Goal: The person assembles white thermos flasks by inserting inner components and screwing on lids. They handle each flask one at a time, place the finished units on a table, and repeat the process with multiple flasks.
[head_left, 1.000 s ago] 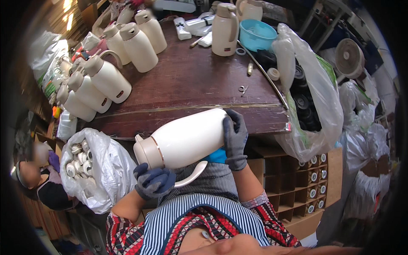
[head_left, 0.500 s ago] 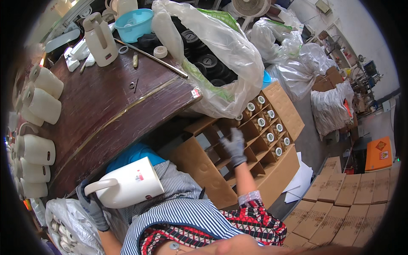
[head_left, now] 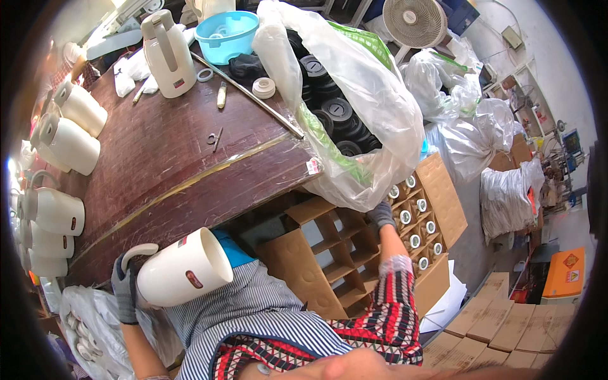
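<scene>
Gloved in grey, my left hand is closed round the handle of a white thermos jug body. The body lies on its side over my lap, its open mouth facing right. My right hand, also gloved, reaches into a divided cardboard carton, close to the edge of a plastic bag. Its fingers are hidden there. Beside it, several round white-and-silver tops stand in the carton's right-hand cells. Cells on the carton's left side hold nothing visible.
On the dark wooden table stand a white thermos jug, a blue basin and a metal rod. More jugs line the left. A plastic bag holds black lids. Flat cartons lie right.
My right hand has moved away and to the right inside the carton, from spread fingers over the cells to the bag's edge. The held jug has turned, showing its open mouth.
</scene>
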The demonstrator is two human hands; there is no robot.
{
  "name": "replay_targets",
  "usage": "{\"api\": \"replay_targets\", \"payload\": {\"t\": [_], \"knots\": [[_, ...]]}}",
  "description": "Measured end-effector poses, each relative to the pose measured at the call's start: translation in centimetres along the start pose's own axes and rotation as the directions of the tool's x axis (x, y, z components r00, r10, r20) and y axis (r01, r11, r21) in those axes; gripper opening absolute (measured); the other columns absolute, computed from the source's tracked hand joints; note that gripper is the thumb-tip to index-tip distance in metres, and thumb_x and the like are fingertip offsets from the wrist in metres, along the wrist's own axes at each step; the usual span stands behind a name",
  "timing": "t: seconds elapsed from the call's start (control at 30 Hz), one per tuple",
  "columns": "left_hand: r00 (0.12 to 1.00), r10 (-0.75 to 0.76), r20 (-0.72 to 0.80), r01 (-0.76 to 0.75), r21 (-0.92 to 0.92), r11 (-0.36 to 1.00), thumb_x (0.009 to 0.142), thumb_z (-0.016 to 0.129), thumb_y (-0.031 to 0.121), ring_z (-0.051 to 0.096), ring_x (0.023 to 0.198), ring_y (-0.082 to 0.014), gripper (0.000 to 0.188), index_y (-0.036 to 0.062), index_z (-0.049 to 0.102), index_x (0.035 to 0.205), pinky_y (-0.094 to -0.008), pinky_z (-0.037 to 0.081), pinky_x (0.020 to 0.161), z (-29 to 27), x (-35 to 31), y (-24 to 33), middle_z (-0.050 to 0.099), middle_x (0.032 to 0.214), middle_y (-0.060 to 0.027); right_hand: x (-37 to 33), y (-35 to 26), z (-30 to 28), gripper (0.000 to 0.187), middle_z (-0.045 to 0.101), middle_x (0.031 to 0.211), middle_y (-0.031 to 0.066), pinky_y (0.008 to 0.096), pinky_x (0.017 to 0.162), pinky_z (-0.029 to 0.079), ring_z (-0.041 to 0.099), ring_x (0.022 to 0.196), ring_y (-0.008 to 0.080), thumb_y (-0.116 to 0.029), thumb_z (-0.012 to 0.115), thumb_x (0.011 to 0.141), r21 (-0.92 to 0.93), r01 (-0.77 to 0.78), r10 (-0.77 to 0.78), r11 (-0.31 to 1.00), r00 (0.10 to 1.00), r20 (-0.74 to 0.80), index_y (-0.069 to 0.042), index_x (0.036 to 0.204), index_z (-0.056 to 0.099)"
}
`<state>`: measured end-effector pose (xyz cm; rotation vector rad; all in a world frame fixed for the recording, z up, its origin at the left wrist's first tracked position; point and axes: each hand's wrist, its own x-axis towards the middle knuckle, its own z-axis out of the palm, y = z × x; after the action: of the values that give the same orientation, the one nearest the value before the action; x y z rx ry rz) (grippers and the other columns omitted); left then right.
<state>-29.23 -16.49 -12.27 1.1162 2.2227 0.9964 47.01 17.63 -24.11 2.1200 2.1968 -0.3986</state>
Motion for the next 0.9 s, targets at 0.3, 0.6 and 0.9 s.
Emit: {"api": "replay_targets", "payload": {"t": [0.3, 0.6, 0.9], "knots": [[0.635, 0.727, 0.261, -0.679, -0.259, 0.687, 0.076, 0.081, 0.024, 0.039, 0.148, -0.0334, 0.101, -0.0042, 0.029, 0.158, -0.0417, 0.032, 0.121, 11.5, -1.5, 29.5, 0.038, 0.161, -0.0242, -15.4, -12.8, -33.3, 0.062, 0.058, 0.103, 0.0169, 0.0443, 0.084, 0.052, 0.063, 0.095, 0.0386, -0.020, 0.085, 0.073, 0.000, 0.521, -0.520, 0.854, 0.852, -0.060, -0.009, 0.129, 0.062], [0.513, 0.858, -0.018, -0.565, -0.760, 0.322, 0.067, 0.097, 0.031, 0.034, 0.151, -0.0293, 0.135, -0.0021, 0.010, 0.164, -0.0407, 0.024, 0.125, 17.0, -4.0, 33.8, 0.034, 0.163, -0.0206, -16.0, -26.4, -32.6, 0.102, 0.060, 0.139, 0.0168, 0.0396, 0.109, 0.046, 0.060, 0.126, 0.0264, -0.016, 0.088, 0.077, 0.932, 0.341, -0.695, 0.125, 0.700, -0.163, -0.003, 0.161, 0.030], [0.710, 0.643, -0.288, -0.608, -0.712, 0.353, 0.068, 0.088, 0.021, 0.036, 0.148, -0.0261, 0.119, 0.0002, 0.018, 0.162, -0.0406, 0.026, 0.122, 12.9, -5.6, 29.4, 0.037, 0.159, -0.0163, -20.4, -32.0, -10.1, 0.097, 0.025, 0.168, 0.0139, 0.0576, 0.118, 0.033, 0.036, 0.148, 0.0355, -0.073, 0.057, 0.093, 0.850, -0.026, -0.593, -0.527, 0.728, -0.345, -0.014, 0.163, 0.025]]}}
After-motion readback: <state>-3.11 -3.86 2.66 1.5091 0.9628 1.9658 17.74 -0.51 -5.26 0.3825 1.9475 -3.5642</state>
